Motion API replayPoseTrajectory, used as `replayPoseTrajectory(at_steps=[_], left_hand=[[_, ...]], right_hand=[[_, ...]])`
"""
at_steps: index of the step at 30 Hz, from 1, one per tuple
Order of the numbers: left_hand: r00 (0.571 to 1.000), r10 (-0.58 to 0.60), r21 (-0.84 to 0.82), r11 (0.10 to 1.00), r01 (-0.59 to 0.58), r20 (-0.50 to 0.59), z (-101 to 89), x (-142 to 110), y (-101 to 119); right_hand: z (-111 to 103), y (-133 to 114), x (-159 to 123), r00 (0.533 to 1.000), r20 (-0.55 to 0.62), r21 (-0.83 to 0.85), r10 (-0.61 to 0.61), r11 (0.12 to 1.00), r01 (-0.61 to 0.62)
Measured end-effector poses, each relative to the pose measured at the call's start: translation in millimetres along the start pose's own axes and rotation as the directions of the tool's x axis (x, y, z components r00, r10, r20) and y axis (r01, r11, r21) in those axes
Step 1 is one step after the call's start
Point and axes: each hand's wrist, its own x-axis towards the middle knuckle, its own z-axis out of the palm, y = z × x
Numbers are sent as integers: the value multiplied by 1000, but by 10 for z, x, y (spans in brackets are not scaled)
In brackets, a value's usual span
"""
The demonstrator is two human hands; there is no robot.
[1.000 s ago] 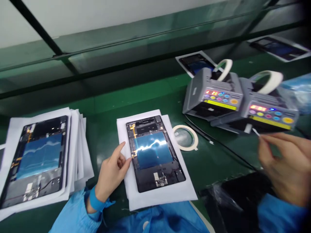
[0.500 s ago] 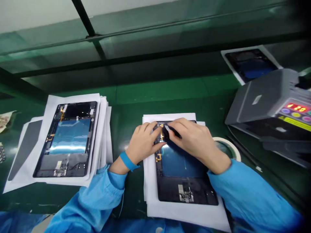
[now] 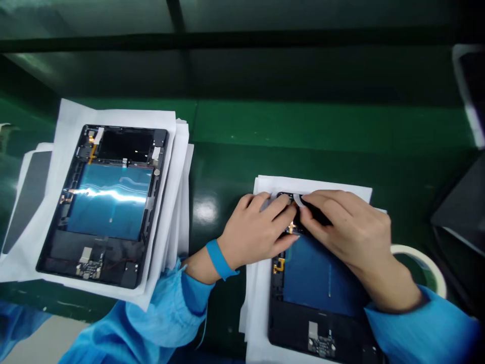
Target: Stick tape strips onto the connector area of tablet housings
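Note:
An opened tablet [image 3: 322, 275], its blue battery panel and circuit parts exposed, lies on white sheets at the right. My left hand [image 3: 257, 230], with a blue band at the wrist, rests over the tablet's upper left corner. Its fingers are bent and apart from the thumb, and the fingertips touch the parts there. My right hand [image 3: 348, 232] is above the tablet's top edge, thumb and forefinger pinched on a small white strip [image 3: 298, 200]. The hands hide much of the tablet's upper part.
A second opened tablet [image 3: 109, 202] lies on a stack of white sheets [image 3: 180, 202] at the left, beside a dark grey panel [image 3: 30, 197]. A tape roll [image 3: 428, 265] is right of my right forearm. The grey machine [image 3: 464, 207] is partly out of view.
The view has tilted down and turned left, so the machine's display has left the picture. Both hands stay at the tablet's top, and the white strip in my right fingers shows more clearly.

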Motion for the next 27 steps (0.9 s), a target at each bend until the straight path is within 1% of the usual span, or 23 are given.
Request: replayPoseTrajectory(at_steps=[8, 13, 17, 21, 27], left_hand=[[1000, 2, -12, 1000, -2, -23, 18, -9, 6], [1000, -5, -4, 1000, 5, -6, 27, -11, 8], [1000, -6, 1, 1000, 6, -10, 26, -13, 4], [1000, -7, -15, 1000, 7, -22, 16, -12, 1], [1000, -19, -25, 1000, 18, -19, 27, -6, 3]], right_hand=[[-8, 21, -15, 1000, -2, -9, -31, 999, 31], [-2, 13, -1, 1000, 10, -13, -23, 1000, 23], [0, 6, 19, 999, 27, -41, -42, 998, 43], [-4, -2, 27, 997, 67, -82, -48, 995, 53], [-77, -73, 83, 983, 174, -120, -52, 990, 73]])
